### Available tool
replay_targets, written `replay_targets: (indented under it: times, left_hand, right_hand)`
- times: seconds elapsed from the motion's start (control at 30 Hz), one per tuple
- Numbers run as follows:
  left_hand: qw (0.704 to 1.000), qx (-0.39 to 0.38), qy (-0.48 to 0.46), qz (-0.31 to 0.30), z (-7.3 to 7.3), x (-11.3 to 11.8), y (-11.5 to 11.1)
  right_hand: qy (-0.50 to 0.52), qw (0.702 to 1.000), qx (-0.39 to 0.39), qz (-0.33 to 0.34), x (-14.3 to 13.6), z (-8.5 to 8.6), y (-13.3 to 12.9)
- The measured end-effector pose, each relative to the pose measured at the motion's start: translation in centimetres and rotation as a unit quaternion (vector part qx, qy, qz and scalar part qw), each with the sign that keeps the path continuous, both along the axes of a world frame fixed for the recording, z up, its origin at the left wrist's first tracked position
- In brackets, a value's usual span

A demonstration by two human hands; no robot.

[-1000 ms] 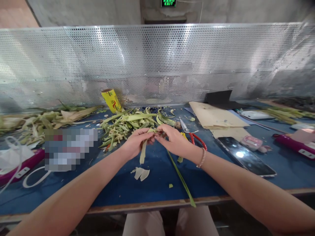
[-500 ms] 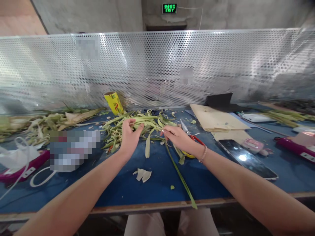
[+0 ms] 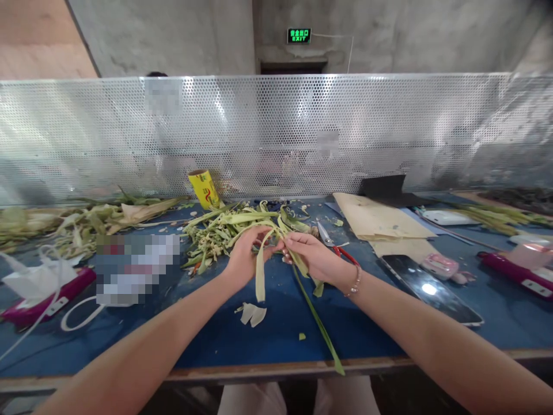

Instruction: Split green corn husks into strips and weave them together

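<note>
Pale green leaf strips arch up between my hands and hang down over the blue table. My left hand is curled with its fingers closed round the strips. From the right, my right hand pinches the same bundle, its fingertips nearly touching those of my left. One long green leaf trails from under my right hand to the table's front edge. Behind my left hand lies a heap of green plant pieces. Red-handled scissors are partly hidden beyond my right wrist.
A yellow tube stands by a perforated metal screen. Tan paper, a phone and a pink case lie right. Purple power strips sit at both sides. Pale scraps lie in front.
My left hand has moved right and nearer to me, off the heap, and closed on the strips beside my right hand. The view has tilted slightly upward.
</note>
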State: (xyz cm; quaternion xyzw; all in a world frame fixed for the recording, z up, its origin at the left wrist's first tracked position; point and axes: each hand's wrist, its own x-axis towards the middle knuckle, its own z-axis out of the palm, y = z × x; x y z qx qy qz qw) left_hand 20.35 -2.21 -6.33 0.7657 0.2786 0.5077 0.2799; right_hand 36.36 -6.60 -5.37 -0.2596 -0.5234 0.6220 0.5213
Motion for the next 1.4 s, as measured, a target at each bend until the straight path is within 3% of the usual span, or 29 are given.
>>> replay_targets:
  times: [0.13, 0.23, 0.4, 0.53, 0.67, 0.83, 0.97, 1.1, 1.3, 1.4]
  left_hand:
    - [0.992, 0.124, -0.002, 0.024, 0.2, -0.3, -0.9]
    - [0.993, 0.115, 0.016, 0.029, 0.9, -0.4, -1.6]
    - [0.995, -0.029, -0.062, 0.072, 1.4, -0.1, -1.7]
    - [0.959, -0.223, -0.172, -0.015, 1.4, 0.4, -1.1]
    - [0.909, -0.340, -0.226, -0.090, 1.5, 0.6, -0.9]
    - [0.905, -0.352, -0.207, -0.121, 1.6, 0.5, -0.8]
    - [0.930, -0.317, -0.152, -0.108, 1.7, 0.4, -0.7]
    - [0.938, -0.304, -0.126, -0.110, 1.6, 0.5, -0.8]
    - [0.889, -0.383, -0.192, -0.159, 1.8, 0.5, -1.1]
    - [0.869, -0.410, -0.200, -0.189, 2.2, 0.4, -1.3]
  right_hand:
    - [-0.011, 1.000, 0.001, -0.025, -0.5, 0.1, -0.4]
    - [-0.050, 0.997, 0.019, -0.059, -0.5, 0.1, -0.3]
    - [-0.217, 0.967, 0.103, -0.081, -0.4, -0.1, 0.0]
    - [-0.255, 0.951, 0.155, -0.079, -0.4, 0.1, -0.3]
    - [-0.268, 0.934, 0.202, -0.125, -0.1, -0.1, -0.3]
    - [-0.337, 0.876, 0.282, -0.200, 0.2, -0.5, 0.1]
    - [-0.371, 0.789, 0.395, -0.289, 0.4, -0.3, -0.3]
    - [-0.424, 0.715, 0.490, -0.263, 0.4, 0.2, -1.0]
    - [-0.388, 0.760, 0.441, -0.278, 0.7, 0.2, -0.7]
    - [-0.371, 0.798, 0.420, -0.224, 0.9, 0.1, -0.2]
